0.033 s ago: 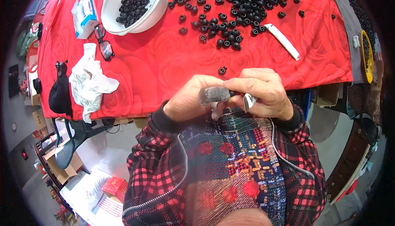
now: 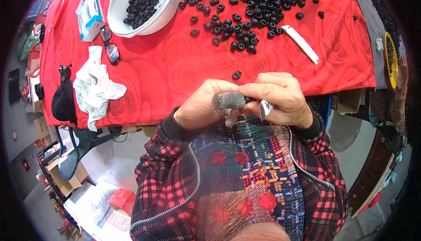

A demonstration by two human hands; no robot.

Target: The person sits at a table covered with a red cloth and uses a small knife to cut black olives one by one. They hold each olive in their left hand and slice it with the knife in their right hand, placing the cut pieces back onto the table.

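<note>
My left hand [image 2: 199,105] and my right hand [image 2: 280,98] meet at the table's near edge, both closed. A worn grey cover [image 2: 229,102] wraps one digit of the left hand. Between the two hands a small black part [image 2: 248,99] shows, mostly hidden by fingers. From the right hand's grip sticks out a flat, silvery-white strip-like tool [image 2: 265,109]; its kind is unclear. Just beyond the hands lies a single round black piece [image 2: 237,75] with a hollow centre. A large pile of similar black pieces [image 2: 263,8] spreads across the far side.
A white bowl [image 2: 171,10] holds more black pieces. Left of it are a blue-and-white packet [image 2: 90,19], glasses [image 2: 112,53], a white cloth [image 2: 98,87] and a black cloth item [image 2: 64,98]. A slim white packet [image 2: 301,45] lies right on the red tablecloth [image 2: 175,61].
</note>
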